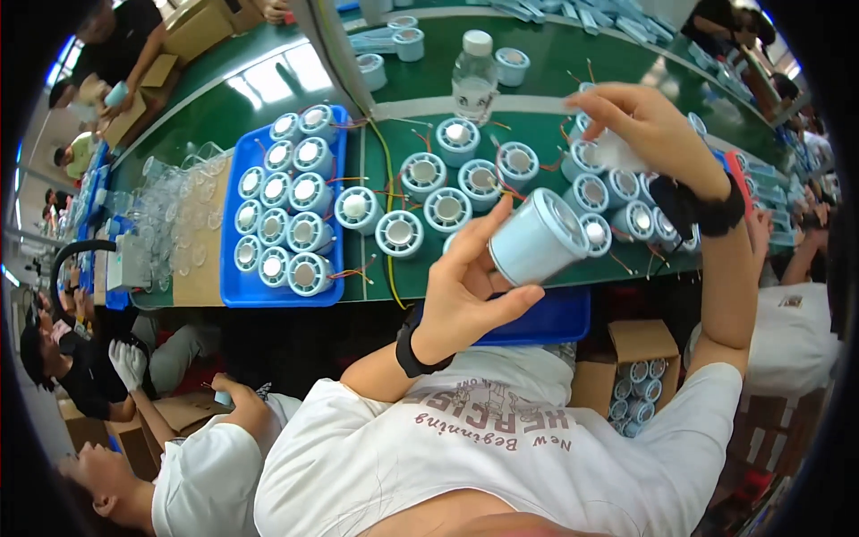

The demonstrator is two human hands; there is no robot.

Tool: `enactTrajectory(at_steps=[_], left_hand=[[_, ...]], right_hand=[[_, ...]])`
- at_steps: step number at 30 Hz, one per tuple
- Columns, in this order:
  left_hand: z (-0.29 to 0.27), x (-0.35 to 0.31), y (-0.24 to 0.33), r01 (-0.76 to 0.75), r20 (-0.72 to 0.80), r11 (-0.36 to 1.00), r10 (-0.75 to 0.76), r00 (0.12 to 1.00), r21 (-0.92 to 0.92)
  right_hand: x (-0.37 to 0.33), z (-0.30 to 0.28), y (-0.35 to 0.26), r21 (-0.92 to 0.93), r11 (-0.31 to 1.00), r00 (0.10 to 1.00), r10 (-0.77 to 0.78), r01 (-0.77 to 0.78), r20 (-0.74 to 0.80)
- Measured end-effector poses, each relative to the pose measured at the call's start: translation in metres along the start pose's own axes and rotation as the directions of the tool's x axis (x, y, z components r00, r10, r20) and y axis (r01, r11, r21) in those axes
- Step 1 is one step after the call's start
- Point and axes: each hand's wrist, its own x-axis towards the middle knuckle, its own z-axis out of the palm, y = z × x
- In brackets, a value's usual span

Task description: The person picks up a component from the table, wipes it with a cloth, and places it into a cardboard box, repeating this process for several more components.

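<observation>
**Pale blue cylinder held in my left grip**

At the center of the frame, my left grip (459, 288) is curled around a tilted pale blue cylinder (539, 243). At upper right, my right grip (660, 134) is half closed beside a blurred whitish item (619, 154); I cannot tell whether it has hold of that. Similar cylinders (447, 208) stand on the green tabletop (413, 273).

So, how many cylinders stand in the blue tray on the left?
13 cylinders in the blue tray: five in the right column, five in the middle column, three in the left column; none looks hidden.
</observation>
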Motion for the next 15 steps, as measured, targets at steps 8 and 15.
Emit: enactTrajectory(at_steps=[8,15], left_hand=[[-0.025,-0.031,0.015,-0.125,0.024,0.991,0.124,0.992,0.040],[-0.051,-0.053,0.058,0.043,-0.168,0.990,-0.065,0.984,-0.131]], right_hand=[[0.182,-0.018,0.139,-0.518,0.848,0.993,0.115,-0.111,-0.023],[0.224,-0.013,0.197,-0.348,0.926,0.976,0.191,-0.145,0.101]])
